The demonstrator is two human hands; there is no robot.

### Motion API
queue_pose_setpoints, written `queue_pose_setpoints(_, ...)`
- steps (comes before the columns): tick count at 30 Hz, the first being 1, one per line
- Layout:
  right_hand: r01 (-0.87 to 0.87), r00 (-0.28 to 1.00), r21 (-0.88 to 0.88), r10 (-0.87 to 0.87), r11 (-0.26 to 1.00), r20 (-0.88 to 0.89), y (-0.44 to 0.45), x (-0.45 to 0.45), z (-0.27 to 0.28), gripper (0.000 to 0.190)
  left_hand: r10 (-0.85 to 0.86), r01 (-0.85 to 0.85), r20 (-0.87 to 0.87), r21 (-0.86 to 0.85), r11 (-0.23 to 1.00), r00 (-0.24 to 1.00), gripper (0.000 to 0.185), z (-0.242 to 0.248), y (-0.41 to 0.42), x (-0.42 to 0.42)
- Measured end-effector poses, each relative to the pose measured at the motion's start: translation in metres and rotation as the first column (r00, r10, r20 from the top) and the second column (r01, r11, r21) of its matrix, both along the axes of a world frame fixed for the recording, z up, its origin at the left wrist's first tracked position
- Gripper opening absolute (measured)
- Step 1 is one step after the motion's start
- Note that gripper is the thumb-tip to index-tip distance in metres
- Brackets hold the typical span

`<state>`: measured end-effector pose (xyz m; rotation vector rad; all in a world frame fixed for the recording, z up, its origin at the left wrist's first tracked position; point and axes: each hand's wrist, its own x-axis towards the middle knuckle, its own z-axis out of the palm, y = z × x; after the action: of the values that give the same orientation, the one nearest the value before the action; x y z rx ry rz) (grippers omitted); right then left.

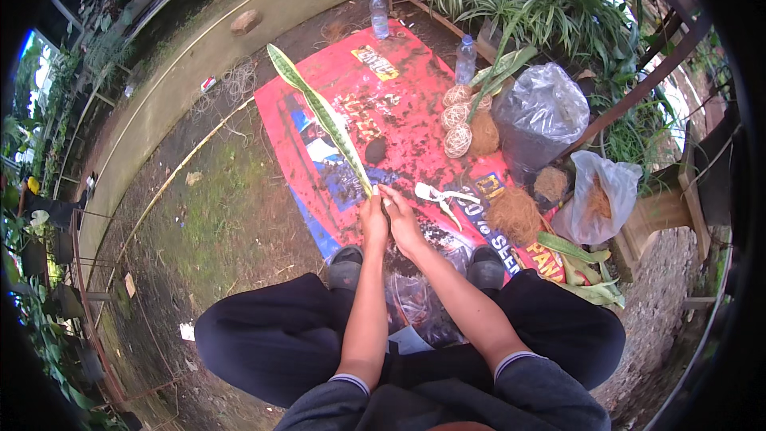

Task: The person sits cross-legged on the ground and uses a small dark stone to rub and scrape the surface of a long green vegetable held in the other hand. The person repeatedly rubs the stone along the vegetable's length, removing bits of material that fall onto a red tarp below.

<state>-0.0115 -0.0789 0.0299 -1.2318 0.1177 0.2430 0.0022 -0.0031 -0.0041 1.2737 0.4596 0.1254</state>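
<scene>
A long snake plant leaf, green with yellow margins, slants up and left from my hands. My left hand grips its lower end. Close against it, my right hand has its fingertips bent in at the leaf's base, which the fingers partly hide. Beyond the hands, a dark round ball rests on the soil-strewn red printed banner. Just right of my hands lies a white tool, its exact kind unclear. Under my forearms is a clear plastic bag with dark contents.
Rattan balls and a brown fibre ball sit at right, beside a plastic-lined dark container. Nearer are loose coconut fibre, a plastic bag of fibre and cut leaves. Two bottles stand at the back.
</scene>
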Motion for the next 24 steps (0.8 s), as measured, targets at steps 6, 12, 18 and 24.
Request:
queue_pose_setpoints(6, -0.027, 0.996, 0.339, 0.054, 0.940, -0.070, -0.003, 0.001, -0.016, 0.042, -0.033, 0.035, 0.032, -0.074, 0.997, 0.999, 0.039, 0.003, 0.000, 0.001)
queue_pose_setpoints(12, -0.027, 0.999, 0.335, 0.020, 0.942, 0.025, 0.002, -0.002, -0.024, 0.045, -0.148, 0.151, -0.030, 0.222, 0.963, 0.988, 0.036, 0.003, 0.010, 0.000)
queue_pose_setpoints(18, 0.016, 0.997, 0.359, 0.012, 0.933, -0.074, -0.002, 0.000, -0.010, 0.049, -0.124, 0.117, 0.021, 0.221, 0.968, 0.992, 0.050, -0.006, 0.009, -0.003)
queue_pose_setpoints(24, -0.017, 0.998, 0.393, 0.037, 0.919, -0.043, 0.001, 0.004, -0.010, 0.048, -0.079, 0.078, 0.016, 0.086, 0.993, 0.997, 0.051, -0.004, 0.006, 0.003)
